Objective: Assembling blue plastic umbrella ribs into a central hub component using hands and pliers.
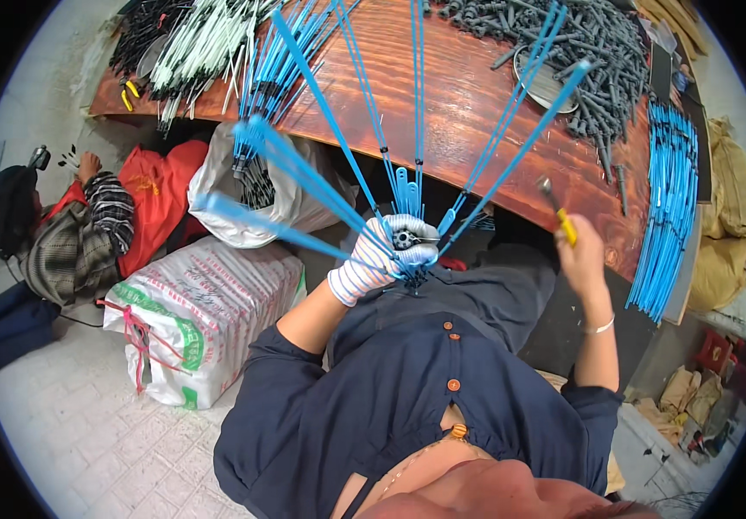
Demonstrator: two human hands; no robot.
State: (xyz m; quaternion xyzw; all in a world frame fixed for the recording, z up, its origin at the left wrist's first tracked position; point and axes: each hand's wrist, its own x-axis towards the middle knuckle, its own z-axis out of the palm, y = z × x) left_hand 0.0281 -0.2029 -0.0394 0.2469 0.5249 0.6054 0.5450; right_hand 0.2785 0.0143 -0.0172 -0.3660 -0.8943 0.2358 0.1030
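Observation:
My left hand, in a white glove with coloured stripes, is closed around the dark round hub of an umbrella frame. Long blue ribs fan out from the hub, away from me and to the left and right, several reaching over the table edge. Shorter blue flat pieces stand up close to the hub. To the right, my bare right hand is closed on a yellow-handled metal tool. Its metal head points up and left, apart from the frame; its exact kind is unclear.
A reddish wooden table carries white rods, blue ribs, yellow-handled pliers and a heap of grey parts. More blue ribs lie at right. A stuffed sack and a co-worker are at left.

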